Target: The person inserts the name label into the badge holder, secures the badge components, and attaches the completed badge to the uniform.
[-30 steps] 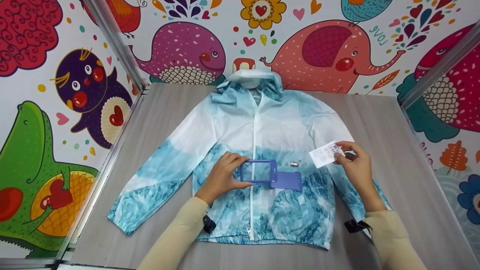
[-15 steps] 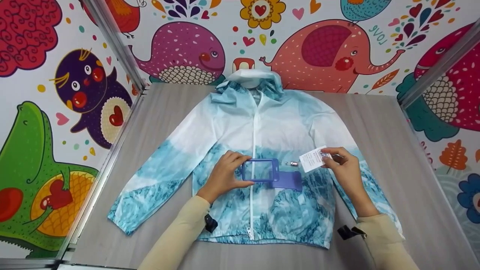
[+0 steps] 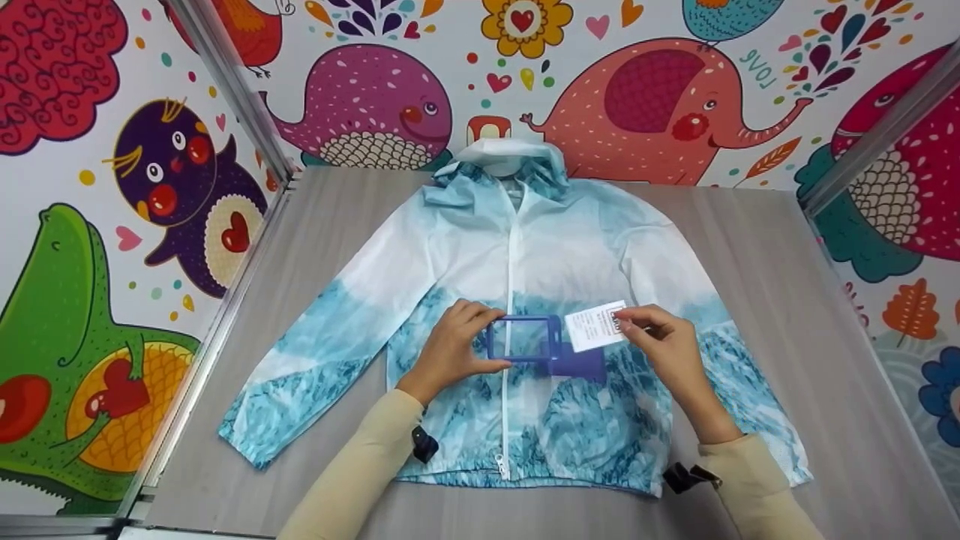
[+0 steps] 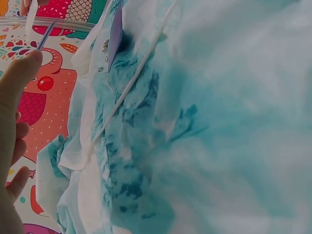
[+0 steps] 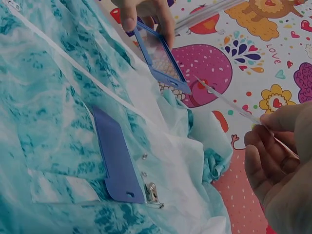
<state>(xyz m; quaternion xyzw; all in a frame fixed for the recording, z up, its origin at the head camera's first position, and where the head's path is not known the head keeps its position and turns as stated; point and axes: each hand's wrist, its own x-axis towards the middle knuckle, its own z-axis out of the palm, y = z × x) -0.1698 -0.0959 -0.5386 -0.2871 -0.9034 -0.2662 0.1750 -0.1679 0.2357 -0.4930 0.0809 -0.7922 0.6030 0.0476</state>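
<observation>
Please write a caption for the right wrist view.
Left hand holding a purple badge holder frame, right hand a white card, above a zip jacket bearing a purple panel and metal clip.

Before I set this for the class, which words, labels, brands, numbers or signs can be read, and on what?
"LOVE", on the wall by the elephant, head view.
"LOVE", on the wall by the purple whale, right wrist view.
Print on the white card in the right hand: too small and blurred to read surely.
</observation>
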